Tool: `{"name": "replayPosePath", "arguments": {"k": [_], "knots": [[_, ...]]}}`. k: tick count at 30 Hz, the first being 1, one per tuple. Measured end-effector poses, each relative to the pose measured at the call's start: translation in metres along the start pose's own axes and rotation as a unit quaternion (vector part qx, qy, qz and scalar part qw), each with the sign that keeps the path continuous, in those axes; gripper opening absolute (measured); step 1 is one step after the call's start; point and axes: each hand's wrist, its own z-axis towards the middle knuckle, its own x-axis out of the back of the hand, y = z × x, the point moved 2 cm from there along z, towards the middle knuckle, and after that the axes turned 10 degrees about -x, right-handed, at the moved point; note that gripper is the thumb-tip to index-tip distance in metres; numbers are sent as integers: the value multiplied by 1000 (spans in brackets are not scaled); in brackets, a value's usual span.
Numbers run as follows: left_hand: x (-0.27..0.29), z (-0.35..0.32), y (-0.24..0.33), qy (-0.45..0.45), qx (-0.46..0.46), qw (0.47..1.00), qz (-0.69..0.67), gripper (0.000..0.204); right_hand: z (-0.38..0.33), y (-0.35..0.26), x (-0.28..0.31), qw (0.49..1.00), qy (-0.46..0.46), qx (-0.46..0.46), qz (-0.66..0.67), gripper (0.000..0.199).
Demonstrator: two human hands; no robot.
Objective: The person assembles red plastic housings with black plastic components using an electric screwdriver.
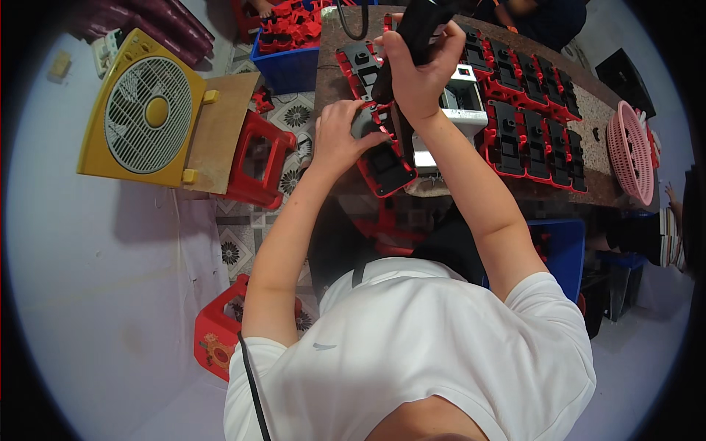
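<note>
My right hand (426, 81) is wrapped around a black electric screwdriver (421, 31), held upright above the near left part of the table. Its lower end points down at a red-and-black plastic housing (387, 167). My left hand (340, 140) grips that housing, thumb on the near side and fingers over the far side; the palm hides part of it. The screwdriver's tip and any screw beneath it are too hidden to make out. Behind my left hand lies another red-and-black housing (360, 62). A silver metal box-like device (465, 103) stands just right of my right wrist.
Rows of similar housings (507, 140) cover the table's right half. A pink plastic basket (634, 151) leans at the right end of the stone-topped table (599, 140). Left are a blue crate (287, 70) of red parts, a yellow fan (143, 110) and red stools (261, 162). Another person sits opposite.
</note>
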Motion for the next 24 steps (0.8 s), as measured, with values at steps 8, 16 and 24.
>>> {"name": "replayPosePath", "arguments": {"k": [8,16,24], "knots": [[-19,38,-3,-109,-30,993,26,15,5,-67,27,999,27,-13,-13,53],[-10,30,-20,-80,88,991,-56,13,-44,-88,52,987,36,-156,3,55],[-19,29,-1,-91,13,996,11,8,-103,-111,81,969,22,-235,68,47]]}}
